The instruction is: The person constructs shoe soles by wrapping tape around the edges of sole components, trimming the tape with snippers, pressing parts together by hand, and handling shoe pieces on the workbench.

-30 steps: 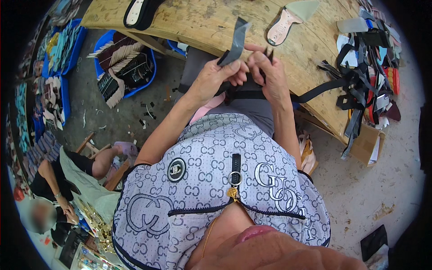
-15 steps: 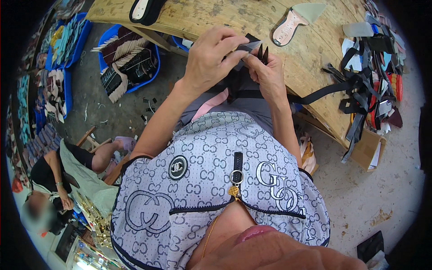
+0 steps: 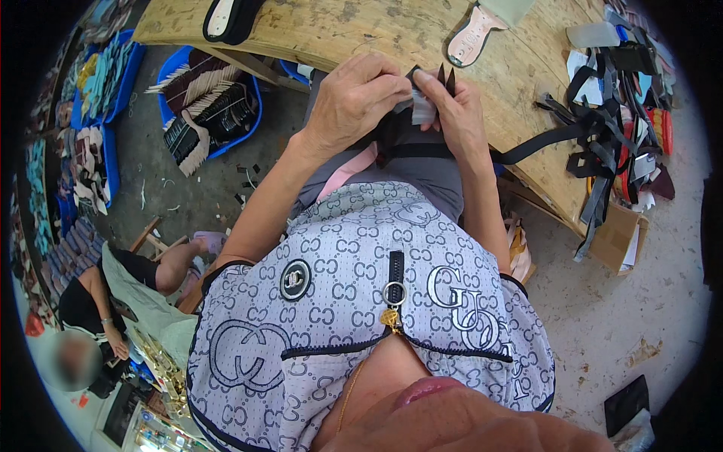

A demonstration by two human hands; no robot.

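My left hand [image 3: 360,98] is closed, its thumb and fingers pinched at the left side of a small black and silvery-grey strip [image 3: 424,111]. My right hand [image 3: 461,117] holds the same strip's other side between thumb and fingers. Dark pointed scissors [image 3: 446,80] are also tucked in my right hand, blades pointing away from me and slightly apart; their handles are hidden in the palm. Both hands are above my lap, at the table's near edge. A long black strap [image 3: 538,143] runs from beside my right wrist to a pile on the right.
On the wooden table [image 3: 339,34] lie a putty knife with a pink handle [image 3: 473,38] and a black-rimmed sole-shaped piece [image 3: 222,19]. Tangled black straps [image 3: 595,139] hang over the right edge. Blue baskets [image 3: 252,124] of cut pieces stand left. A person [image 3: 94,294] sits behind, lower left.
My left fingers, spread around the strip before, have drawn together. The strip's grey part now hangs down between my hands. The scissors stay in my right hand, and the view has shifted slightly.
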